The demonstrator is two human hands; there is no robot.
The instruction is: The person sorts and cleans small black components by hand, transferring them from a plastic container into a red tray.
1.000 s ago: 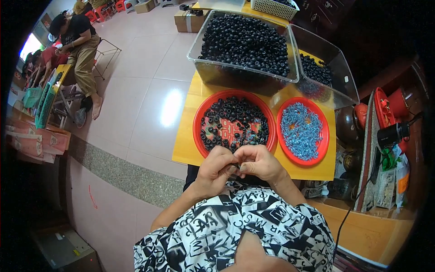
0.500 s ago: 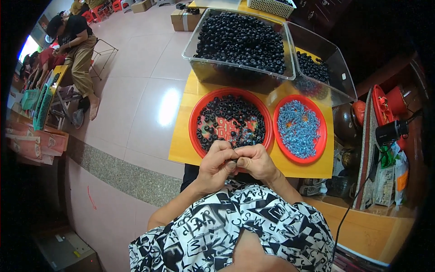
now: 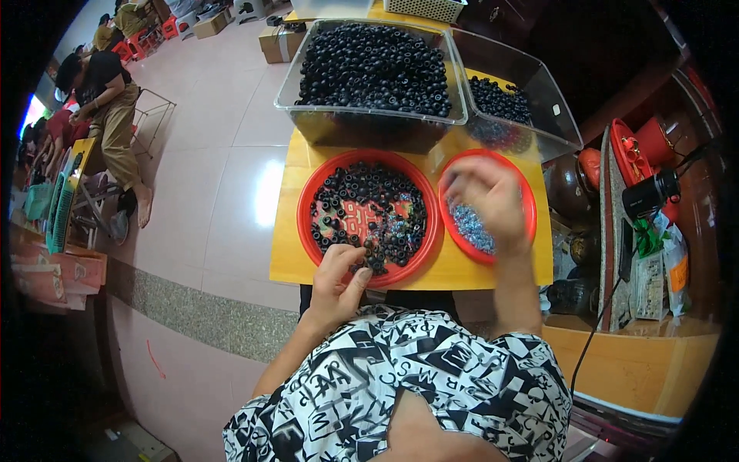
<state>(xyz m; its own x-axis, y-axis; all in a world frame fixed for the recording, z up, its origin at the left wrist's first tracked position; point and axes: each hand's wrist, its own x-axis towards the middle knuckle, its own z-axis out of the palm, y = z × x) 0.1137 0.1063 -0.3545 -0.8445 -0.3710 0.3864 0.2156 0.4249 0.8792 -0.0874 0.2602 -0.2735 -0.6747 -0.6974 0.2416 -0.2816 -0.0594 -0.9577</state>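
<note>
- Head view: the left hand (image 3: 339, 289) curls at the near rim of the round red tray (image 3: 436, 219), where black ring-shaped beads (image 3: 373, 181) lie; whether it grips one, I cannot tell.
- The right hand (image 3: 489, 192), fingers half bent, is over the red plate (image 3: 530, 204) of small blue pieces (image 3: 471, 229).
- A light fingertip pinch would probably suit pieces this small, with the left hand kept steady.
- Blur hides the right fingertips' contents; the perforated basket (image 3: 423, 9) is cut off above.
</note>
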